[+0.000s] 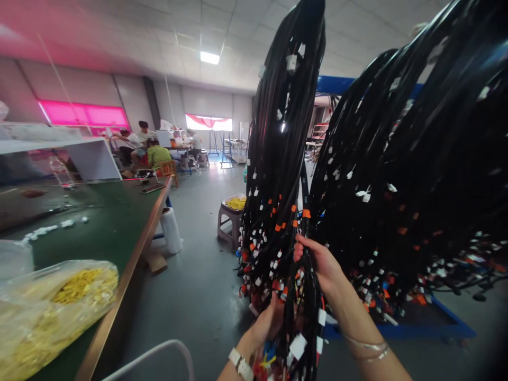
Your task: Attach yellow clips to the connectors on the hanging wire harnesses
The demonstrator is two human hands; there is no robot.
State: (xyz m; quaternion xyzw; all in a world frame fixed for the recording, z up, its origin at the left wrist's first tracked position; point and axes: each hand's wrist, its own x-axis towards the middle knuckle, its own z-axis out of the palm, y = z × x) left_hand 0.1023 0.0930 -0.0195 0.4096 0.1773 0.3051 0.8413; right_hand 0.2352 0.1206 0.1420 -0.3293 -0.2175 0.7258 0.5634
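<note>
A black wire harness [305, 198] hangs in front of me, with orange tape bands and white tags along it. My right hand [323, 264] is closed round its trunk, just below an orange band. Lower down, my left hand [268, 320] grips the harness's loose branches from the left; the wires partly hide its fingers. White labels [297, 346] and small coloured connectors dangle from these branches. Close behind and to the left hangs a thick bundle of similar harnesses [283, 116], its lower ends full of white, red and orange connectors.
More harnesses [413, 159] hang on a blue rack [448, 317] at right. A green-topped table [107, 211] at left bears a bag of yellow parts [75, 286]. A stool [229, 222], a plastic-wrapped roll [170, 233] and seated people [159, 153] are beyond.
</note>
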